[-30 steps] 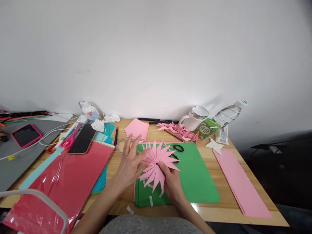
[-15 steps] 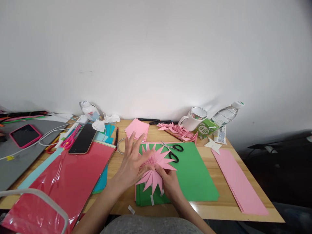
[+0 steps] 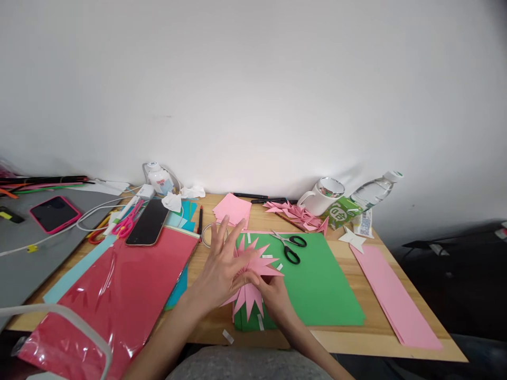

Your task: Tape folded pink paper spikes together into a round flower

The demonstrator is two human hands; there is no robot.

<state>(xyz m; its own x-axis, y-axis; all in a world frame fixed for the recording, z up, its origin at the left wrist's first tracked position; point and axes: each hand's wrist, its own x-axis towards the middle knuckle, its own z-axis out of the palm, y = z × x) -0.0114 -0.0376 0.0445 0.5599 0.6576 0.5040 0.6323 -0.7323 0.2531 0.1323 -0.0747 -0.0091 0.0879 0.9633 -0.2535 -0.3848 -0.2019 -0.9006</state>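
Note:
A many-pointed folded pink paper star (image 3: 247,302) is held low over a stack of green paper (image 3: 322,287). My right hand (image 3: 278,301) grips its right side, the thumb on top and the other fingers mostly hidden underneath. My left hand (image 3: 219,269) reaches across the star's upper left with its fingers spread; its thumb lies on the paper, close to my right thumb. The star's middle is partly covered by the left hand. Black-handled scissors (image 3: 292,256) rest on the green paper, and small white tape strips (image 3: 260,322) lie around the star.
Behind are pink paper squares (image 3: 233,208), folded pink pieces (image 3: 297,214), a white mug (image 3: 319,198) and a tilted water bottle (image 3: 374,191). Pink strips (image 3: 396,295) lie right. At left are red sheets in plastic (image 3: 130,295), a black phone (image 3: 147,221) and pink scissors (image 3: 125,224).
The star has tilted and sunk slightly, uncovering the scissors and more tape strips. My left thumb has come onto the paper beside my right thumb. The view has shifted a little.

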